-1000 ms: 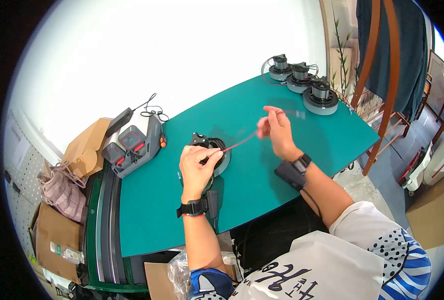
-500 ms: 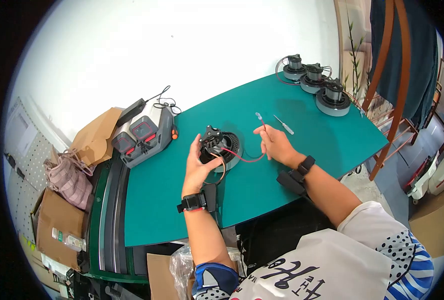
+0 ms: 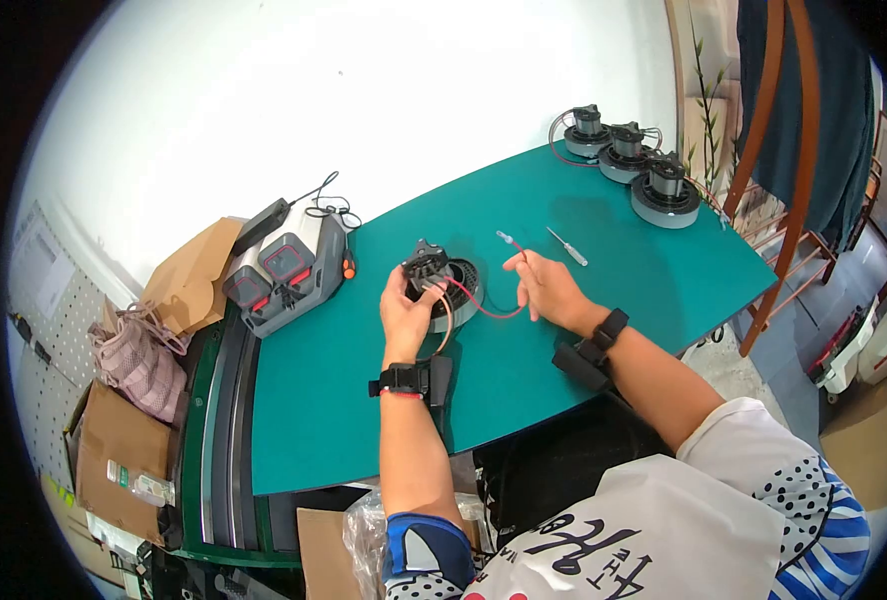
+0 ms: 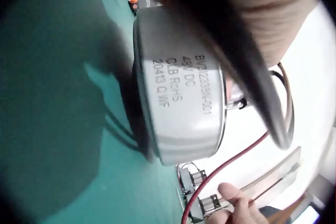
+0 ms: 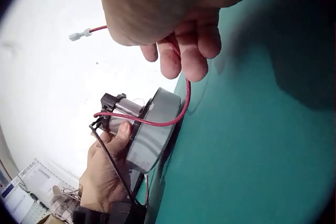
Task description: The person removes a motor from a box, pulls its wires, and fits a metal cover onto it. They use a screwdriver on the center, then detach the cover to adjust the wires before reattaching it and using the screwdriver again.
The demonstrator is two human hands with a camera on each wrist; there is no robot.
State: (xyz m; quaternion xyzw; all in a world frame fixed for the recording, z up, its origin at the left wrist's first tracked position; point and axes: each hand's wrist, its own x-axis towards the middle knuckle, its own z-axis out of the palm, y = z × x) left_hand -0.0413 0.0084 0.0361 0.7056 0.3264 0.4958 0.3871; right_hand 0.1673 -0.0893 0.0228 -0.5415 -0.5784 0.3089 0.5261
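Note:
A round grey motor (image 3: 471,290) with a black top stands on the green table. My left hand (image 3: 404,315) grips the narrower upper part of it, the thumb on the near side. Printed on its grey side in the left wrist view is a label (image 4: 181,82) reading "48V DC". A red wire (image 3: 499,315) loops out from the motor's top to my right hand (image 3: 556,292), which pinches it between curled fingers. The wire's free end, a pale connector (image 5: 80,36), sticks out past that hand. A dark cable (image 5: 110,158) hangs beside the left hand.
A small screwdriver (image 3: 569,247) lies beyond the right hand. Three similar motors (image 3: 666,195) stand at the far right corner. On the left are a grey case (image 3: 294,285) with a black cord, an orange-handled tool (image 3: 349,264) and an open cardboard box (image 3: 184,275).
My left hand has let go of the red wire and taken hold of the motor, turning it slightly. The right hand has moved down with the wire, its connector swinging left.

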